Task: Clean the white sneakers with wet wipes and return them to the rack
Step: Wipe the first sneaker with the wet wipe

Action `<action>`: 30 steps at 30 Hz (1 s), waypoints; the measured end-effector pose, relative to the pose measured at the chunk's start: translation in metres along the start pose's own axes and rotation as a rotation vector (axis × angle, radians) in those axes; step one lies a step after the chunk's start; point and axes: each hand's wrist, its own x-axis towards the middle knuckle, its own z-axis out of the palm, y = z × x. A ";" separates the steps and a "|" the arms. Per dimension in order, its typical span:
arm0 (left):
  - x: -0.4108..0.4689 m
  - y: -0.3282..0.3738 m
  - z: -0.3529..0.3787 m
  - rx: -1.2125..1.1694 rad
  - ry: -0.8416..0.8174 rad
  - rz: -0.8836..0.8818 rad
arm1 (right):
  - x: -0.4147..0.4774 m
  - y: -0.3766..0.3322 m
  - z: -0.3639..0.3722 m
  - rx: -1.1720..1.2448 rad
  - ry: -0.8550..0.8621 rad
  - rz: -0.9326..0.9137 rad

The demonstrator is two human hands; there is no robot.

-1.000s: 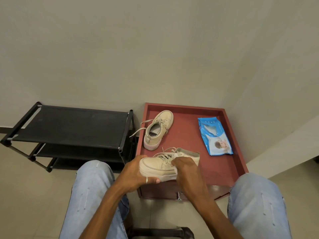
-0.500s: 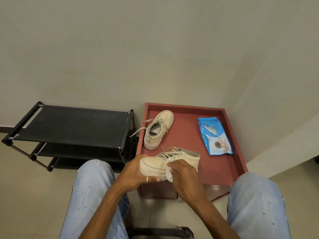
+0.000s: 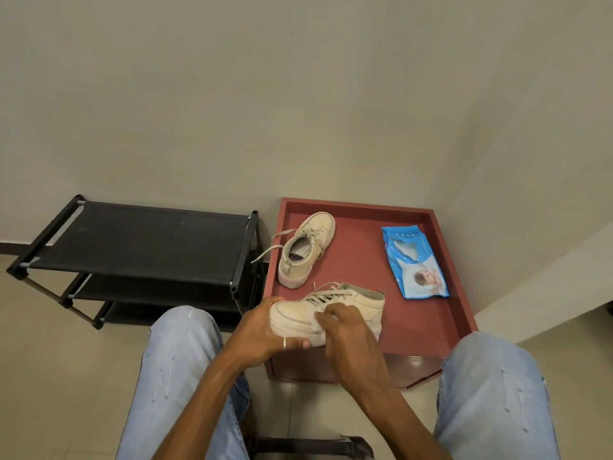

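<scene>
Left hand (image 3: pixel 262 330), grip closed round the toe, is holding one white sneaker (image 3: pixel 360 305) over the near edge of the red worktop (image 3: pixel 365 270). Right hand (image 3: pixel 348 340), grip curled on a wet wipe (image 3: pixel 315 322), is pressing it against the shoe's side. The second sneaker (image 3: pixel 306 250) is lying on the worktop near the wipes pack (image 3: pixel 414 263).
</scene>
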 end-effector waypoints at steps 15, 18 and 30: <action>0.007 -0.008 -0.002 0.005 -0.013 -0.078 | 0.017 0.018 0.011 0.029 0.056 0.087; 0.008 -0.008 -0.002 -0.015 -0.028 -0.061 | 0.022 0.035 0.003 -0.036 0.079 0.212; 0.012 -0.007 0.002 0.015 -0.002 -0.018 | 0.023 0.030 0.011 0.058 0.070 0.057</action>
